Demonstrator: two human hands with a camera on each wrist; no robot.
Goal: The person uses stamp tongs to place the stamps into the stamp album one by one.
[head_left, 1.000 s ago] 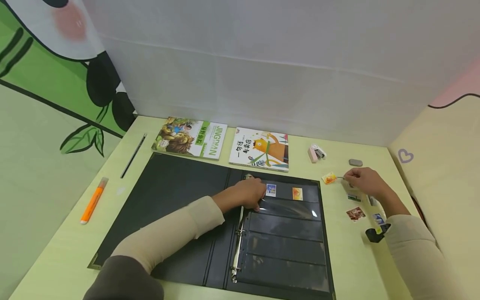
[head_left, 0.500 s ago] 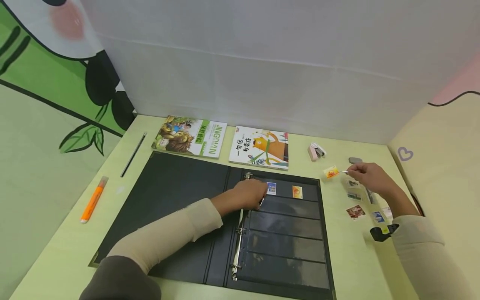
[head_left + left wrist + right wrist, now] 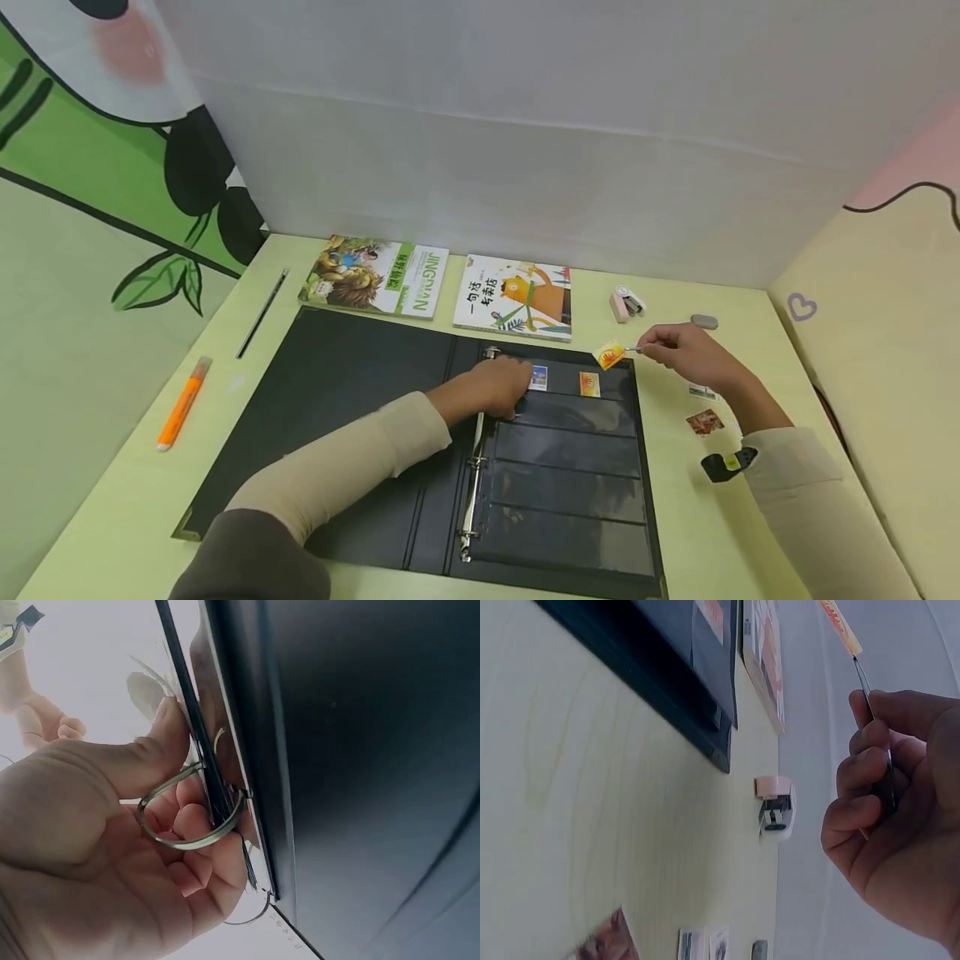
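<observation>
My right hand (image 3: pixel 693 358) pinches a pair of metal tweezers (image 3: pixel 864 681), whose tips hold a yellow-orange stamp (image 3: pixel 609 356) above the upper right corner of an open black stamp album (image 3: pixel 360 375). My left hand (image 3: pixel 501 388) grips the pocket page (image 3: pixel 566 462) near the top binder ring (image 3: pixel 191 841), thumb on one side and curled fingers on the other in the left wrist view. In the top row, a blue stamp (image 3: pixel 538 377) beside those fingers is partly covered, and another yellow-orange stamp (image 3: pixel 589 384) sits farther right.
Two picture books (image 3: pixel 375 277) (image 3: pixel 513 297) lie behind the album. A pink-and-white stapler (image 3: pixel 626 303) and grey eraser (image 3: pixel 704 321) are at the back right. A brown stamp (image 3: pixel 705 422) lies right of the album; an orange marker (image 3: pixel 183 404) and pencil (image 3: pixel 262 312) lie left.
My right hand has carried the stamp in the tweezers up and leftward, from the table to above the album's corner. The left hand stays at the page's upper left.
</observation>
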